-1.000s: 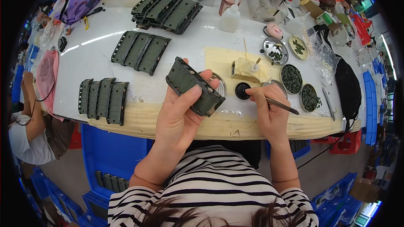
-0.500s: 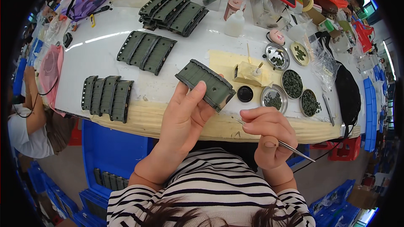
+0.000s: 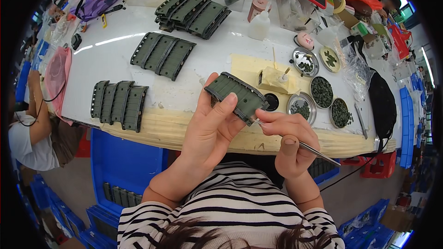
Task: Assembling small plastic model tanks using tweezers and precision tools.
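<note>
I'm watching the left hand (image 3: 208, 123) pinch a green panel (image 3: 237, 93) above the tabletop (image 3: 177, 93). Right hand's (image 3: 295, 150) gripping metal tweezers (image 3: 321, 154), tip right by the panel's corner.

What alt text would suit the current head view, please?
Left hand holds a green, dark-edged rectangular panel; right hand holds slim silvery metal tweezers near its corner. Round shallow dishes of green bits stand nearby.

The dark-edged green panel (image 3: 245, 98) was held tilted, its length running from ten o'clock toward four. The slim silver tweezers (image 3: 320, 154) slanted likewise, their tip close to the panel's four-o'clock end.
</note>
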Action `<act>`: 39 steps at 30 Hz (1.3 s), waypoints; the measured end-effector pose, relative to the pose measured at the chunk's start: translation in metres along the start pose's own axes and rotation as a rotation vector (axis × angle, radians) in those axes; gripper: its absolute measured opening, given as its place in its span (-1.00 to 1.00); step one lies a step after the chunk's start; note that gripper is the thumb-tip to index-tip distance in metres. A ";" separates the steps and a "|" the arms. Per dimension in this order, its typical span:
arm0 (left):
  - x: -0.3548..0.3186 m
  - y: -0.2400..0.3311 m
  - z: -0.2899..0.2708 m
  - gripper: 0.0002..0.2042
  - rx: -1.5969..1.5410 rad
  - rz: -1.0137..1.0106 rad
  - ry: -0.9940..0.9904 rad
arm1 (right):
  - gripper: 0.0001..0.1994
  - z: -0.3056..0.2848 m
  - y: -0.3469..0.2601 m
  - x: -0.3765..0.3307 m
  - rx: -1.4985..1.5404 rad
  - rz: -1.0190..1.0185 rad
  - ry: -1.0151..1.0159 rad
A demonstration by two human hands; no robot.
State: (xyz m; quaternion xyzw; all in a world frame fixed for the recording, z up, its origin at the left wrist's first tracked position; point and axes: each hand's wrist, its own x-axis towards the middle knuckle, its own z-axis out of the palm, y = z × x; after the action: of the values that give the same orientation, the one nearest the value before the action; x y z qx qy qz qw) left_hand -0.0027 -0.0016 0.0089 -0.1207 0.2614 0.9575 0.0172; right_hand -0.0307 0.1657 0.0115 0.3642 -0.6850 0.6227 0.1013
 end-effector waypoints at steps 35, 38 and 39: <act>0.001 -0.002 0.001 -0.43 0.018 0.041 0.055 | -0.84 -0.002 0.000 0.001 -0.118 -0.029 -0.027; 0.001 -0.002 0.000 -0.44 0.019 0.038 0.061 | -0.84 -0.001 0.000 0.003 -0.136 -0.052 -0.033; 0.001 -0.002 -0.001 -0.44 0.018 0.036 0.062 | -0.84 -0.002 0.000 0.003 -0.133 -0.050 -0.036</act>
State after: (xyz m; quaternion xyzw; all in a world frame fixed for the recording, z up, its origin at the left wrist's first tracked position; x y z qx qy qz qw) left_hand -0.0035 -0.0003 0.0072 -0.1452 0.2726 0.9511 -0.0071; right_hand -0.0329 0.1662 0.0137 0.3849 -0.7172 0.5666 0.1284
